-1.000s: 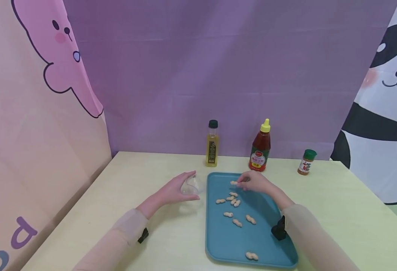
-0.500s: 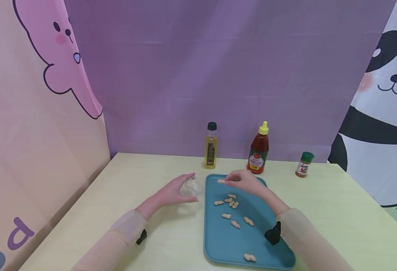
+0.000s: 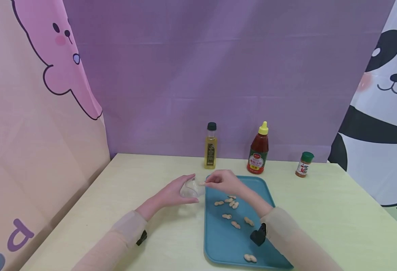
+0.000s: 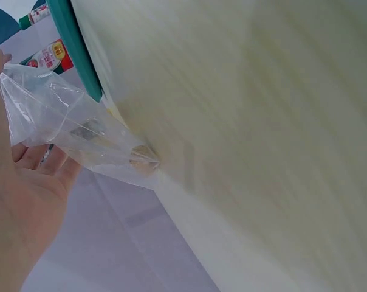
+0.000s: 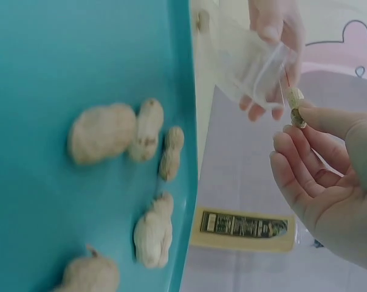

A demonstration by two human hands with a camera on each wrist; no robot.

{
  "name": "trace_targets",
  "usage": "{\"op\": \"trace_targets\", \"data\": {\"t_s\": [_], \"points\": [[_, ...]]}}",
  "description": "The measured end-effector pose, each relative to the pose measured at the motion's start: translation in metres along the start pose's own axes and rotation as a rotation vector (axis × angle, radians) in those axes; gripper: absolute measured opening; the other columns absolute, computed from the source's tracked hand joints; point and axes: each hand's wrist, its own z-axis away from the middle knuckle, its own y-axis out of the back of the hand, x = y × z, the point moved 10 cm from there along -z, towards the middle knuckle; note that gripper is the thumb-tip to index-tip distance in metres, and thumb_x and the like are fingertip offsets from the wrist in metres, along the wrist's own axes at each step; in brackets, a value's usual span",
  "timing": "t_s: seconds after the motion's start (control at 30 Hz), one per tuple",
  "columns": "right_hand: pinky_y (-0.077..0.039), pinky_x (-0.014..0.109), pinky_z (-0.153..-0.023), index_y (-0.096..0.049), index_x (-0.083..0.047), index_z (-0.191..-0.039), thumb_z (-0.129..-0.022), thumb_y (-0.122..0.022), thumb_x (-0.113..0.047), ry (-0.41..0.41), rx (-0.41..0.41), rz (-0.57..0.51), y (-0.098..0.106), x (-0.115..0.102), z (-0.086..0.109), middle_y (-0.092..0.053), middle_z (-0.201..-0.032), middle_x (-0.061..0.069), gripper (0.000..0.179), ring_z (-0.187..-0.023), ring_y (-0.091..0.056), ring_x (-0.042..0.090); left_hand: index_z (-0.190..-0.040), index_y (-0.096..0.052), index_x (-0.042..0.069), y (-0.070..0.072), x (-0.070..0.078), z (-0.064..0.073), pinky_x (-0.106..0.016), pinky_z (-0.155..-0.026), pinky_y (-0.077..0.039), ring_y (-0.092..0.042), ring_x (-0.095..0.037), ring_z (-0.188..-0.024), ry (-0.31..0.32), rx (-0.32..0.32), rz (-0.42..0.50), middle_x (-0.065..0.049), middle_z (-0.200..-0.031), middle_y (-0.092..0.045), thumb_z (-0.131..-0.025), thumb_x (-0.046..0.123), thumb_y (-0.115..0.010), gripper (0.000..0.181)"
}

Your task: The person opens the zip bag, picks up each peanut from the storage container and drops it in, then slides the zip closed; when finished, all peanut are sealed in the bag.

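Note:
My left hand (image 3: 172, 194) holds a clear plastic bag (image 4: 56, 112) over the table, left of the blue tray, with thumb and fingers spread at its mouth. Something tan lies in the bag's lower end in the left wrist view. My right hand (image 3: 224, 181) pinches a peanut (image 5: 294, 100) between thumb and fingertips, right at the bag's opening. Below and to the right, several unshelled peanuts (image 3: 227, 216) lie scattered on the tray (image 3: 223, 246). One peanut (image 3: 250, 258) sits apart near the tray's front edge.
Along the back of the table stand an oil bottle (image 3: 210, 148), a red sauce bottle (image 3: 258, 152) with a yellow cap, and a small green-lidded spice jar (image 3: 304, 165). A purple cloth (image 3: 157, 86) hangs behind them.
My right hand has carried the peanut leftward from the tray's far end to the bag's mouth. The left hand and bag have stayed nearly in place.

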Motion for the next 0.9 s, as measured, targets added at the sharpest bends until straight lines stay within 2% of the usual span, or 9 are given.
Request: {"op": "trace_targets", "data": {"t_s": [0.37,0.63,0.9], "points": [[-0.051,0.018,-0.065,-0.071,-0.003,-0.097,-0.087,-0.066,-0.019,0.040,-0.035,-0.005,-0.015,-0.014,-0.002,-0.071,-0.088,0.004,0.019,-0.071,-0.059,0.008,-0.147,-0.031,0.016,0.001,0.001,0.000,-0.044,-0.110,-0.034,-0.035,-0.023,-0.137,0.012,-0.002,0.023,-0.001,-0.148,-0.039,-0.077,0.048,-0.073,0.088],[-0.051,0.017,-0.065,-0.071,-0.005,-0.096,-0.087,-0.066,-0.017,0.029,-0.059,0.009,-0.020,-0.016,-0.002,-0.071,-0.085,0.003,0.016,-0.069,-0.059,0.007,-0.146,-0.032,0.014,0.001,0.004,0.000,-0.043,-0.110,-0.035,-0.037,-0.023,-0.135,-0.002,0.000,0.031,-0.003,-0.147,-0.040,-0.077,0.046,-0.074,0.087],[-0.053,0.018,-0.068,-0.070,-0.004,-0.099,-0.088,-0.066,-0.018,0.022,-0.053,0.006,-0.020,-0.014,-0.001,-0.071,-0.090,0.004,0.018,-0.074,-0.062,0.009,-0.146,-0.033,0.015,0.001,0.001,0.001,-0.044,-0.109,-0.036,-0.038,-0.024,-0.134,0.000,0.007,0.046,-0.004,-0.146,-0.041,-0.076,0.049,-0.074,0.087]]}}
